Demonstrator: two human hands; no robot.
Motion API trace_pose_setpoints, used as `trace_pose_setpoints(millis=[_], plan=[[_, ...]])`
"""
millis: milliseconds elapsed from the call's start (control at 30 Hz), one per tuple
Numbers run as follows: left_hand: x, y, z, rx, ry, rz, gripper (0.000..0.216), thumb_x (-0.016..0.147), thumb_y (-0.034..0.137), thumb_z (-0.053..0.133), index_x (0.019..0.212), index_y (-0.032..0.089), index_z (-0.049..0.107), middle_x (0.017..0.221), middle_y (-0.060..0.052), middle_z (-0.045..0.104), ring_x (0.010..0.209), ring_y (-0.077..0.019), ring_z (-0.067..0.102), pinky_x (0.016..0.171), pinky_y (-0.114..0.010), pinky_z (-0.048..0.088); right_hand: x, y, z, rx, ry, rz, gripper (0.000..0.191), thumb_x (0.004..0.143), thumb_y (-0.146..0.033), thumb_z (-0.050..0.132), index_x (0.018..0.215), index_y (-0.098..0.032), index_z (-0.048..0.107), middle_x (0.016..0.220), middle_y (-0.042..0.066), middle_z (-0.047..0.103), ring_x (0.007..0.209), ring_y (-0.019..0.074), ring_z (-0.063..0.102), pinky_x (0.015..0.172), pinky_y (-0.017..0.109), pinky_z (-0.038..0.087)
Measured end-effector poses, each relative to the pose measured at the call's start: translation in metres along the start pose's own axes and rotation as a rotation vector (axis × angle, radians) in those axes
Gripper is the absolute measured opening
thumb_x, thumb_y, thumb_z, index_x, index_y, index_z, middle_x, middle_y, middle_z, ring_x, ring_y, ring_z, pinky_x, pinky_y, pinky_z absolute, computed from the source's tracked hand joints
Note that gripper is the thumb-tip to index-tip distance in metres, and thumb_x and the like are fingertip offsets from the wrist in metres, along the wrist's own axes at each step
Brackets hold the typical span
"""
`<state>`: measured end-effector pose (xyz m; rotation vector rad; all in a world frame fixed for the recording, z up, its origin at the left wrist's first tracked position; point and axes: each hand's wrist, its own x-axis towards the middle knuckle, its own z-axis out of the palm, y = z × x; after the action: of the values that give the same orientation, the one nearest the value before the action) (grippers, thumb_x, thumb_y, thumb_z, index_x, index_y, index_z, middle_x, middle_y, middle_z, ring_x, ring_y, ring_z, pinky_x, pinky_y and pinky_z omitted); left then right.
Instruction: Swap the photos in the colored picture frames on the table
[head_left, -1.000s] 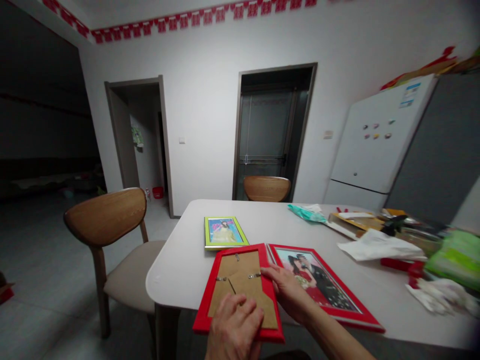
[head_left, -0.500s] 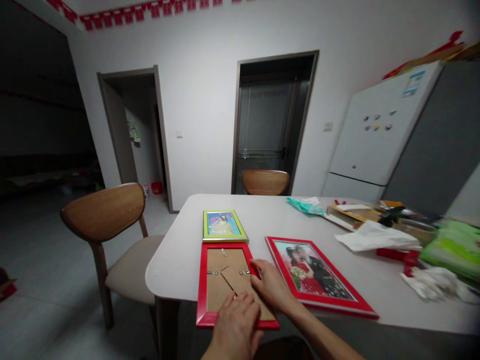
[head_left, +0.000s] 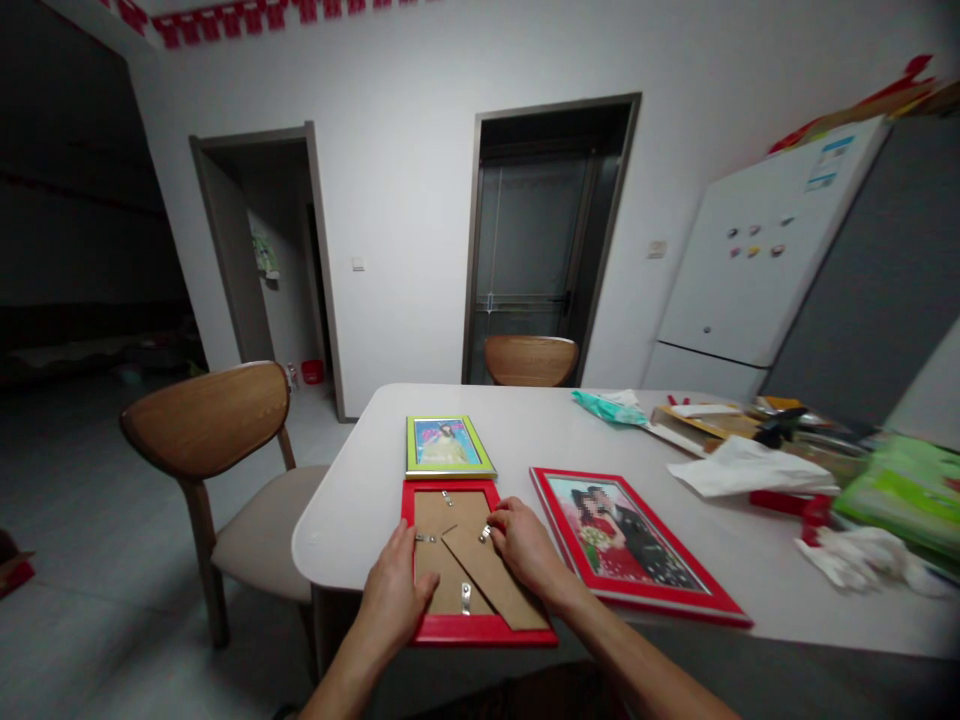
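A small red frame [head_left: 472, 630] is laid back-side up beside the near left corner of the tabletop [head_left: 352, 510], and its near end appears to jut past the near edge. Its brown backing board [head_left: 435, 512] is fitted with metal clips at the far [head_left: 447, 497], left [head_left: 425, 538], right [head_left: 485, 534] and near [head_left: 466, 598] sides. A brown flap [head_left: 495, 575] is slanted across the board, its lower right end lapped over the near rail.

The left rail is covered by the left hand [head_left: 396, 580]; its thumb is spread apart from the fingers and set over the board, near the near clip. The right clip is touched by the fingers of the right hand [head_left: 529, 545], which are bent close together; whether the clip is pinched between them cannot be made out.

A green-framed picture [head_left: 448, 445] is placed face up just beyond the red frame, toward the left edge. To the right, near the near edge, a larger red-framed picture [head_left: 630, 540] is laid face up, set apart from the small one. Toward the right edge, white paper [head_left: 750, 468], a crumpled white item [head_left: 855, 562] and a green package [head_left: 907, 495] are strewn. By the far edge, a teal packet [head_left: 611, 407] is seen.
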<state>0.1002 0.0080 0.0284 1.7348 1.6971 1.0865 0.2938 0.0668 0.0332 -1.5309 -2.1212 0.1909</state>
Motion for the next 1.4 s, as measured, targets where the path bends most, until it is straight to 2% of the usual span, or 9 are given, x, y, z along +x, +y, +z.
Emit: trace_pose_setpoints(millis=[200,267,400,500,733,867,1000,1200,1400], plan=[[0.000,-0.006,0.001,-0.033,0.025,0.017,0.054,0.060,0.020,0.054,0.113,0.013,0.047,0.125,-0.010,0.043,0.116,-0.0204,0.037,0.099,-0.029,0.022,-0.007,-0.007,-0.006,-0.004,0.027,-0.021,0.026,0.074,-0.020,0.042,0.089,-0.016,0.064,0.098,0.010,0.056,0.093,0.0191,0.048,0.082,0.028,0.036],[0.000,-0.008,0.002,-0.046,0.033,0.010,0.053,0.060,0.019,0.054,0.112,0.014,0.047,0.124,-0.009,0.045,0.115,-0.0198,0.038,0.099,-0.028,0.022,-0.015,-0.015,-0.012,0.044,0.005,-0.090,0.026,0.074,-0.023,0.045,0.093,-0.018,0.062,0.106,0.009,0.053,0.099,0.0194,0.045,0.085,0.029,0.034],[0.000,-0.008,0.003,-0.048,0.035,0.004,0.054,0.060,0.018,0.053,0.113,0.015,0.046,0.125,-0.007,0.043,0.116,-0.0189,0.036,0.099,-0.027,0.022,-0.031,-0.035,-0.028,0.197,-0.312,-0.348,0.021,0.070,-0.021,0.051,0.085,-0.025,0.065,0.104,0.003,0.053,0.097,0.0147,0.047,0.086,0.026,0.034],[-0.001,-0.007,0.004,-0.032,0.032,0.004,0.054,0.061,0.018,0.052,0.114,0.013,0.045,0.125,-0.010,0.043,0.116,-0.0196,0.036,0.099,-0.028,0.022,-0.034,-0.043,-0.031,0.233,-0.410,-0.372,0.019,0.068,-0.020,0.053,0.080,-0.026,0.066,0.106,0.002,0.052,0.099,0.0151,0.046,0.088,0.027,0.032],[-0.002,-0.007,0.004,-0.012,0.045,0.020,0.054,0.061,0.017,0.050,0.115,0.011,0.044,0.125,-0.011,0.043,0.116,-0.0193,0.037,0.099,-0.028,0.022,-0.030,-0.044,-0.018,0.250,-0.296,-0.347,0.012,0.068,-0.021,0.055,0.069,-0.023,0.067,0.095,0.003,0.056,0.093,0.0156,0.047,0.084,0.028,0.034],[-0.002,-0.008,0.005,-0.011,0.051,0.021,0.053,0.061,0.017,0.051,0.114,0.012,0.045,0.124,-0.010,0.044,0.115,-0.0192,0.038,0.099,-0.028,0.023,-0.024,-0.047,-0.012,0.267,-0.231,-0.321,0.018,0.073,-0.026,0.049,0.081,-0.021,0.065,0.094,0.004,0.057,0.091,0.0164,0.049,0.081,0.027,0.035],[-0.001,-0.010,0.005,0.004,0.046,0.033,0.053,0.063,0.018,0.050,0.115,0.013,0.045,0.125,-0.010,0.043,0.115,-0.0190,0.038,0.099,-0.029,0.025,-0.005,-0.057,0.004,0.153,-0.143,-0.237,0.026,0.078,-0.030,0.043,0.090,-0.019,0.063,0.089,0.006,0.058,0.085,0.0161,0.051,0.075,0.025,0.036],[-0.001,-0.011,0.005,0.071,0.021,0.053,0.055,0.063,0.017,0.048,0.117,0.010,0.041,0.126,-0.012,0.042,0.116,-0.0186,0.037,0.099,-0.029,0.024,0.019,-0.073,0.027,-0.020,-0.110,-0.149,0.024,0.077,-0.032,0.044,0.077,-0.020,0.065,0.079,0.005,0.060,0.073,0.0141,0.052,0.062,0.022,0.035],[-0.002,-0.010,0.005,0.127,0.006,0.050,0.057,0.064,0.017,0.046,0.120,0.007,0.037,0.128,-0.013,0.039,0.118,-0.0186,0.035,0.100,-0.028,0.023,0.028,-0.059,0.031,-0.056,-0.066,-0.085,0.026,0.078,-0.031,0.042,0.083,-0.018,0.063,0.083,0.006,0.059,0.078,0.0145,0.051,0.068,0.022,0.033]])
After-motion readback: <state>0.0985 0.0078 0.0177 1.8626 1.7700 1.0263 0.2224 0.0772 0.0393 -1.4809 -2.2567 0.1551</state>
